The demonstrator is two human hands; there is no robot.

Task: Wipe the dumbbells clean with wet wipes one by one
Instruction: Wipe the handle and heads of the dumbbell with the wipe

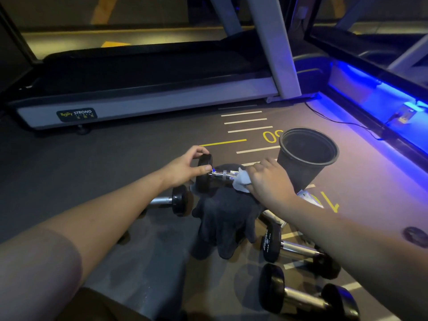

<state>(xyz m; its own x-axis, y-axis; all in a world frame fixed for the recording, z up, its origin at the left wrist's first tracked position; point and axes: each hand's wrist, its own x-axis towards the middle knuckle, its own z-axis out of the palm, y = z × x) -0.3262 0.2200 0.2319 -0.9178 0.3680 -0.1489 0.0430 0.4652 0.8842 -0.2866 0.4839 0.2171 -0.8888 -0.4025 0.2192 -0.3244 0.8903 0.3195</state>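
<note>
Fingers (195, 150) of the left hand (185, 167) curl over the black round end of the dumbbell (222, 175) being cleaned, thumb pressed near where the end meets the bar, holding it up above a dark cloth (222, 218) spread on the floor (92, 170). On the other side, the right hand (269, 179) has its fingers closed around a white wet wipe (242, 181) wrapped against the shiny, ridged metal bar, so the wiping of this one looks to be mid-way, with the bar being done and the far end hidden under the hand. Three more dumbbells lie on the floor: one to the left (171, 200) beside the cloth, and two to the right (298, 251) (305, 295), nearer the person; whether any of these is already clean I cannot tell, so several may be left. All share the same build: smooth chrome bar, matte black rubbery ends. Just beyond the right hand stands a black plastic bin (305, 156), round and tapering downward, with a white packet (309, 198) partly hidden at its foot. Farther off sits a grey and black treadmill (139, 93).
</note>
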